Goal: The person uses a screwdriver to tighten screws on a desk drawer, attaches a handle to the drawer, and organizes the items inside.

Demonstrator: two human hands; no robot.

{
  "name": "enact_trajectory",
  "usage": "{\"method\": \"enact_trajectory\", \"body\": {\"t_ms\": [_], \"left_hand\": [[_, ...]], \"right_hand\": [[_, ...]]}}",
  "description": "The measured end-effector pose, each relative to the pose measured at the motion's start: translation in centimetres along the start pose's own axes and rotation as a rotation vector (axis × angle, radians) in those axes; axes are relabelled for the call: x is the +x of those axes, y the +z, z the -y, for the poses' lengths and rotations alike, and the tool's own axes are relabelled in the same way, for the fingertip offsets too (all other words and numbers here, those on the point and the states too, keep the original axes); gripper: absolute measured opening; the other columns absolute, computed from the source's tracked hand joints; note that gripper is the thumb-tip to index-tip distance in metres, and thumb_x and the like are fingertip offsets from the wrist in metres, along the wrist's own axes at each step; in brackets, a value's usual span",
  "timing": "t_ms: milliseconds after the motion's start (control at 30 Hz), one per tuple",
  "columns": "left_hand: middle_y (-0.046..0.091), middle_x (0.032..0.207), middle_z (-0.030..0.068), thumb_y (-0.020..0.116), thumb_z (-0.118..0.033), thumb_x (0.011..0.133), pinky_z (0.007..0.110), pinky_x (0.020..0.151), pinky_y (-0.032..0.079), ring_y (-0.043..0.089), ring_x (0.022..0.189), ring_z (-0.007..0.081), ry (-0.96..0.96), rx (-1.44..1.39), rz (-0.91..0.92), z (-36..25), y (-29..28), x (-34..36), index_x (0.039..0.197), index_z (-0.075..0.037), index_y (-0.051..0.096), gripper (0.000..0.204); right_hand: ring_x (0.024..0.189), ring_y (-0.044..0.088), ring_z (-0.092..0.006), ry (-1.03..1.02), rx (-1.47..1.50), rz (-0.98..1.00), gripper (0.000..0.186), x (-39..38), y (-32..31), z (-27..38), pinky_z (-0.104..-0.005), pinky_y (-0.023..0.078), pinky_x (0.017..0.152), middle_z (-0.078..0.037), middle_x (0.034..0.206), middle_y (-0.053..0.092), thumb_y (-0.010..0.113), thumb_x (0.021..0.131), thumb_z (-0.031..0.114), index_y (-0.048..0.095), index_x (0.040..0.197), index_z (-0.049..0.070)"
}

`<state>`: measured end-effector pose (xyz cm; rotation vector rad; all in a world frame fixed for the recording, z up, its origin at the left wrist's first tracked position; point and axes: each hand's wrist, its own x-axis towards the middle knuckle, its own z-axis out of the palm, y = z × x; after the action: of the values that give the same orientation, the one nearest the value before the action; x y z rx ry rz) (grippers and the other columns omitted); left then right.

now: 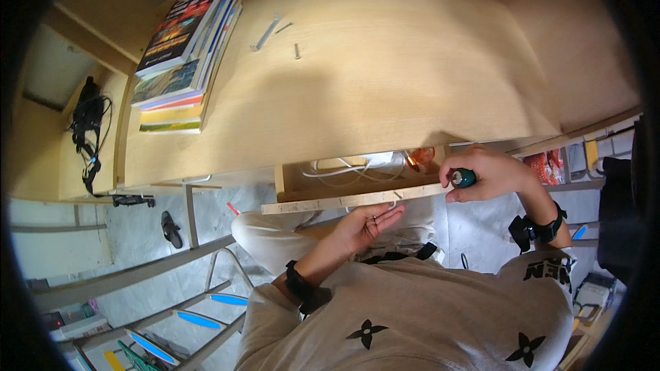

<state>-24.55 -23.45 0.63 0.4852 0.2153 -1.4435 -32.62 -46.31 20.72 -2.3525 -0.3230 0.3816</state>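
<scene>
Fingers of your right hand (489, 173) are curled tight around a screwdriver (463, 178) with a dark teal handle; only the rounded butt of the handle shows, poking out between thumb and forefinger, and the shaft is hidden behind the hand. That hand sits at the right end of the drawer front (350, 200), a pale wooden strip that runs leftward from the fist, just under the desk edge.

Your left hand (366, 225) lies palm up directly below the middle of that strip, fingers loosely open and reaching toward its underside. A small metal piece, too small to tell what kind, rests on the palm, and a thin pale hook-shaped part hangs from the strip just above your fingertips. Whether the fingertips touch the strip cannot be told.

Behind the strip the drawer (323, 177) stands pulled out, with white cables (347, 167) coiled inside and something orange at its right end.

Both your wrists wear black bands. Above the drawer spreads the light wooden desk top (385, 75). A stack of books (184, 55) lies at its left edge, and near it, well apart from your hands, a flat metal bar (265, 33) and a screw (297, 51) lie loose on the wood. At the far left, black cords (88, 130) hang beside the desk.
</scene>
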Motion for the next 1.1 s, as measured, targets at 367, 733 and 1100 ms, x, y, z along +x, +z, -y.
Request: {"method": "enact_trajectory", "body": {"t_ms": [367,733,1100], "left_hand": [[0.052,0.119,0.0225,0.052,-0.001,0.09,0.032,0.101,0.044,0.052,0.115,0.0268,-0.003,0.041,0.037,-3.6,1.9,0.5,0.116,0.009,0.047,0.029],[0.056,0.114,0.0239,0.053,0.0,0.09,0.032,0.099,0.047,0.055,0.112,0.0296,0.166,0.106,0.023,-5.7,1.1,1.9,0.107,0.014,0.051,0.023],[0.063,0.107,0.0164,0.055,-0.011,0.085,0.038,0.088,0.051,0.063,0.098,0.0272,0.119,0.558,-0.071,-6.5,-2.7,-1.0,0.115,0.0,0.054,0.032]], "right_hand": [[0.062,0.049,-0.0066,0.418,0.957,-1.255,0.014,-12.6,9.3,-2.8,-0.0174,0.031,0.038,-0.005,0.072,0.053,0.062,0.078,0.009,0.055,0.086,0.0],[0.065,0.06,-0.0155,0.332,1.598,-1.627,0.016,-14.0,12.8,-18.4,-0.0194,0.052,0.058,-0.02,0.092,0.062,0.05,0.084,0.003,0.053,0.094,-0.01],[0.068,0.052,-0.0195,0.145,1.809,-1.537,0.005,-7.8,12.0,-25.2,-0.0463,0.055,0.073,-0.004,0.074,0.05,0.053,0.082,0.005,0.05,0.081,0.009]]}}
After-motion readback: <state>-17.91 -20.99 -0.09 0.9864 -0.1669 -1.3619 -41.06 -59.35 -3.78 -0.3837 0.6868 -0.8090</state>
